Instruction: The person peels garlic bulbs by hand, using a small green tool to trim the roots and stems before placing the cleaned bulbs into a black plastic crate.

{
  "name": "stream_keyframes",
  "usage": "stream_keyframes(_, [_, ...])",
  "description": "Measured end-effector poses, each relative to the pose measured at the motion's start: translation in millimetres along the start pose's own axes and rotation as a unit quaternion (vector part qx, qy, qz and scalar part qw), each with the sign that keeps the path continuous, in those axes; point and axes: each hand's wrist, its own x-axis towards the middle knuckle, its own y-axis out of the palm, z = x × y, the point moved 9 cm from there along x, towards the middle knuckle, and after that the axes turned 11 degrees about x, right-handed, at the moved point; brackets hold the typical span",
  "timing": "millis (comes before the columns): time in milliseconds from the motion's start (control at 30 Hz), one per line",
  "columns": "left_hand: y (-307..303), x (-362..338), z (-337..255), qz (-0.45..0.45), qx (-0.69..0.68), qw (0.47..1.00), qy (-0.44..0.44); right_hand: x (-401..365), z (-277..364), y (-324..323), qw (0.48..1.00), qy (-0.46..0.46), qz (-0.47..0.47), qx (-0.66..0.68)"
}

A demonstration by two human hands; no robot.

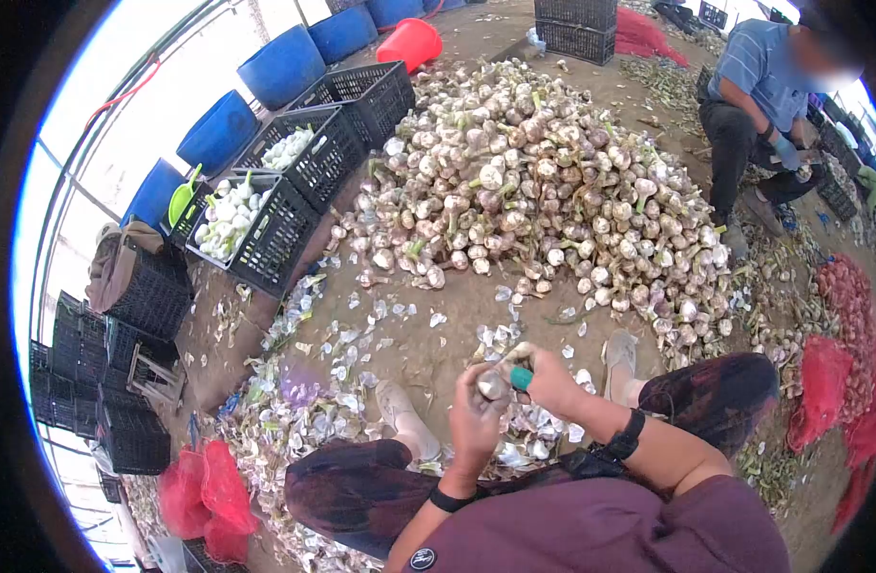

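Observation:
My left hand [473, 425] is closed around a garlic bulb [493, 386], held above the ground between my knees. Close against it, my right hand [554, 384] grips a small tool with a green handle [521, 378]; its working end is hidden by the fingers and the bulb. Both hands meet at the bulb. Just beyond them rises a big heap of garlic bulbs [543, 191], some with short green stems. Beneath and around my feet lie loose pale garlic skins [333, 411].
To the left stand black crates, one holding peeled white garlic [235, 215], with blue tubs [281, 67] behind and a red bucket [411, 44]. Red mesh sacks [207, 487] lie at lower left and right. A co-worker [758, 95] sits across the heap, wearing gloves.

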Motion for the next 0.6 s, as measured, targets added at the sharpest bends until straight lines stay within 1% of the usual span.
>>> stream_keyframes(100, [0, 0, -2, 0.003, -0.043, 0.998, 0.042, -5, 6, -2, 1.000, -0.031, -0.001, 0.001])
stream_keyframes(200, [5, 1, 7, 0.049, -0.122, 0.991, -0.022, -7, 23, -3, 0.988, -0.091, 0.019, -0.126])
stream_keyframes(233, [8, 0, 10, 0.068, -0.208, 0.975, -0.045, -8, 29, -6, 0.977, -0.150, 0.012, -0.149])
stream_keyframes(300, [18, -1, 16, 0.106, -0.376, 0.916, -0.087, -14, 42, -8, 0.944, -0.266, -0.001, -0.195])
stream_keyframes(333, [20, 0, 19, 0.112, -0.406, 0.902, -0.094, -15, 40, -12, 0.944, -0.254, -0.007, -0.211])
stream_keyframes(400, [21, 0, 16, 0.079, -0.399, 0.907, -0.108, -22, 51, -12, 0.943, -0.229, -0.017, -0.241])
stream_keyframes(433, [21, 0, 15, 0.063, -0.394, 0.910, -0.115, -26, 55, -13, 0.923, -0.269, -0.026, -0.273])
stream_keyframes(500, [16, -2, 27, 0.034, -0.344, 0.932, -0.113, -35, 62, -8, 0.875, -0.353, -0.040, -0.329])
stream_keyframes(533, [9, 0, 29, 0.015, -0.315, 0.943, -0.105, -42, 70, 3, 0.852, -0.398, -0.018, -0.341])
stream_keyframes(567, [13, -2, 19, 0.032, -0.296, 0.950, -0.094, -45, 72, 12, 0.859, -0.395, 0.011, -0.327])
stream_keyframes(600, [11, -3, 12, 0.024, -0.295, 0.952, -0.081, -47, 73, 18, 0.864, -0.391, 0.040, -0.314])
